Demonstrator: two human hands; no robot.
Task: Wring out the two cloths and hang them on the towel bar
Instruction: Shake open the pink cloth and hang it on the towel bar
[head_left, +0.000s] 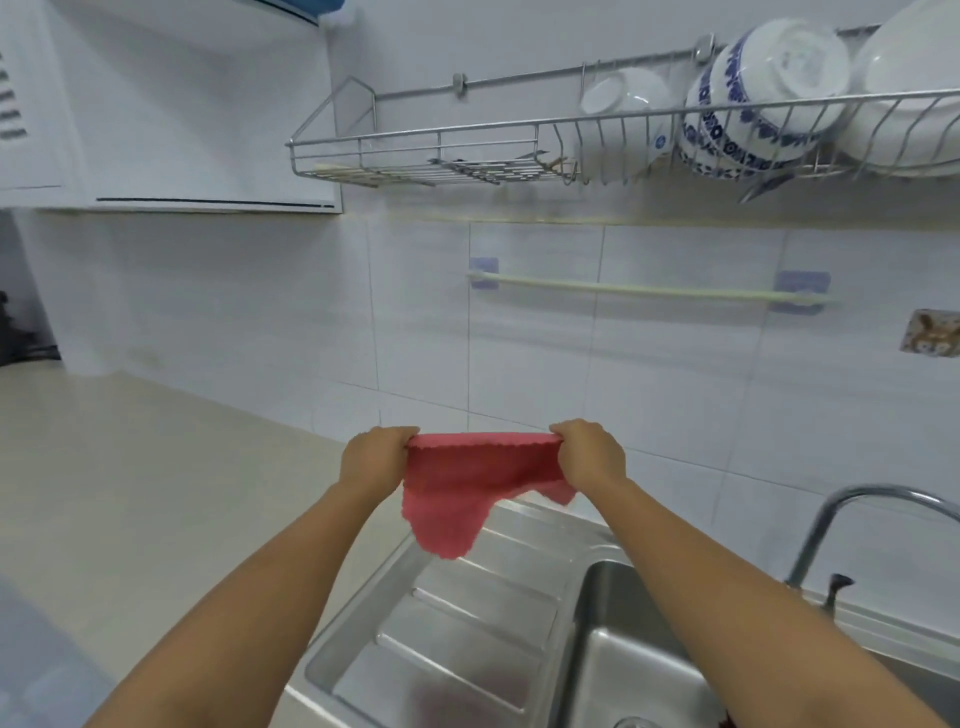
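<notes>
So far nothing hangs on the bar (652, 291): it runs bare across the tiled wall at about one o'clock from the hands, well above them.

Starting at the left, the counter (130, 467) is a pale bare surface stretching off toward nine o'clock. Next comes the left hand (373, 458), curled shut with its fingers pinching one top corner of the pink cloth (470, 486). The cloth is stretched flat between both hands, its upper edge taut and level, its lower part drooping in an uneven flap over the drainboard (467, 623). It is opened out rather than twisted, so I judge its wringing finished and the hanging step in hand. The right hand (589, 457) pinches the opposite top corner in the same closed grip.

Further right, toward five o'clock, sits the sink (623, 649) with the tap (857, 514) arching over it. At the bottom edge near the right forearm a small dark red scrap (726, 721) shows; it may be the second cloth, but too little is visible to be sure.

What remains, by my reading: lift the pink cloth up and over the bar, then wring and hang the other one. Roughly a third done.
</notes>
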